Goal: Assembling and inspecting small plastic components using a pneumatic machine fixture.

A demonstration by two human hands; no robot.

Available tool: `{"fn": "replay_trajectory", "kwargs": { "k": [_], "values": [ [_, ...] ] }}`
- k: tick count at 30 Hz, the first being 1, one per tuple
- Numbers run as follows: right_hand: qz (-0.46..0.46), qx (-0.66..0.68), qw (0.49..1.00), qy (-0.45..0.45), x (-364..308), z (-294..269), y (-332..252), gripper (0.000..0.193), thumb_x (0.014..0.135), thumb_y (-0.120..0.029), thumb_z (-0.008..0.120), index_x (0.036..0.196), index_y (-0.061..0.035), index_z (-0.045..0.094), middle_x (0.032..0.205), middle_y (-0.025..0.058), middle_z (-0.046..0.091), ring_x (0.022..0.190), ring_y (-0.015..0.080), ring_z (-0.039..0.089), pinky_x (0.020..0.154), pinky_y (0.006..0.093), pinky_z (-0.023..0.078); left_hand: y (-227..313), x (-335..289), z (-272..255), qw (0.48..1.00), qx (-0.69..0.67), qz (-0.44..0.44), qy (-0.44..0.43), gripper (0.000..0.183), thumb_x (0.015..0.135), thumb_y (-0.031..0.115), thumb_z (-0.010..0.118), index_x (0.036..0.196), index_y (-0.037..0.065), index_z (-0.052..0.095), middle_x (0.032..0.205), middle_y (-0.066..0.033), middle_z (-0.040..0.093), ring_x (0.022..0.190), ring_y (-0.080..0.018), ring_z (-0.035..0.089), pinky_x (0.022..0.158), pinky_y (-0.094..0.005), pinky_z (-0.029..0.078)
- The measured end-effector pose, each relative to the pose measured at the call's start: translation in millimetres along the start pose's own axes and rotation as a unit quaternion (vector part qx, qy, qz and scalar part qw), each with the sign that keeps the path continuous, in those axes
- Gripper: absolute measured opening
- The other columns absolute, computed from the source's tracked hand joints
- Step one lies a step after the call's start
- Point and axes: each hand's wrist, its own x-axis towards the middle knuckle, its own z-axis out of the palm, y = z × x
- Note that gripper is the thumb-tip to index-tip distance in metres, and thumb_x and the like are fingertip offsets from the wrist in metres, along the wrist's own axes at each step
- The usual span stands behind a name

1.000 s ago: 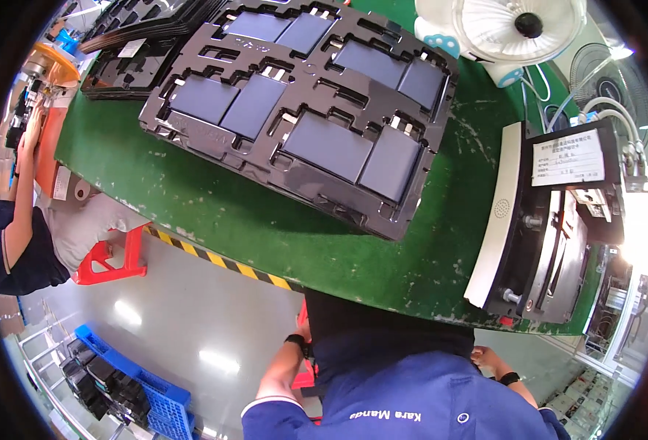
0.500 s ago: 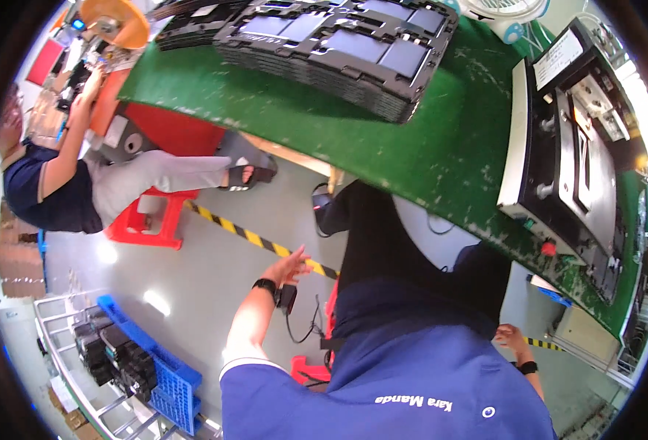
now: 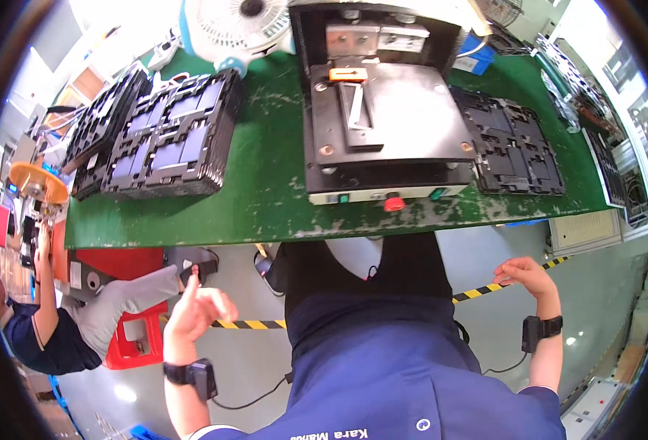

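Note:
My left hand [image 3: 198, 312] is raised over the floor in front of the green bench [image 3: 265, 213], fingers loosely bent and apart, with nothing in it. To the right of my body, my right hand [image 3: 523, 276] hangs below the bench edge, its fingers loosely curved and holding nothing visible. Neither touches anything. Ahead of me stands a bench-top press machine [image 3: 412, 110] with a red knob [image 3: 394, 202] and green switches. On its metal plate lie a dark slotted fixture [image 3: 359, 117] and an orange-handled tool [image 3: 347, 74].
Black trays with bluish panels [image 3: 177, 139] are stacked left of the machine; another black tray [image 3: 511, 143] lies right of it. A white fan [image 3: 239, 22] stands behind. At far left a seated co-worker [image 3: 52, 323] handles something dark. A red stool [image 3: 135, 337] stands there.
My view has swung right, bringing the machine to the middle and the tray stacks to the left. Both hands have come up higher beside my body.

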Motion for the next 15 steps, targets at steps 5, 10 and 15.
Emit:
{"fn": "replay_trajectory", "kwargs": {
  "k": [5,10,15],
  "values": [
    [-0.3,-0.074,0.948,-0.079,-36,6,-92,0.019,0.085,-0.014,0.059,0.091,0.0034,0.067,0.077,0.015,0.069,0.075,0.0201,0.068,0.068,0.0294,0.054,99,-14,84,0.949,-0.186,0.24,-0.086,0.066,0.096,0.059,0.025,0.065,0.008,0.053,0.054,-0.0065,0.05,0.047,-0.0211,0.045,0.047,-0.0329,0.037],
    [-0.481,0.063,0.872,-0.068,-1,-2,-132,0.028,0.089,-0.023,0.06,0.073,-0.0025,0.052,0.059,0.0078,0.056,0.05,0.0158,0.056,0.045,0.0248,0.047,158,20,128,0.899,-0.152,0.399,-0.097,0.059,0.1,0.048,0.032,0.052,0.016,0.033,0.046,0.0046,0.024,0.038,-0.0093,0.024,0.047,-0.0266,0.027],
    [-0.457,0.266,0.847,-0.061,58,-17,-161,0.026,0.097,-0.025,0.053,0.076,-0.0107,0.048,0.061,-0.0034,0.042,0.056,0.0048,0.041,0.047,0.0204,0.029,160,45,107,0.877,-0.21,0.429,0.059,0.056,0.1,0.042,0.04,0.052,0.016,0.03,0.047,0.0041,0.023,0.041,-0.0091,0.022,0.048,-0.0255,0.024]
  ]
}}
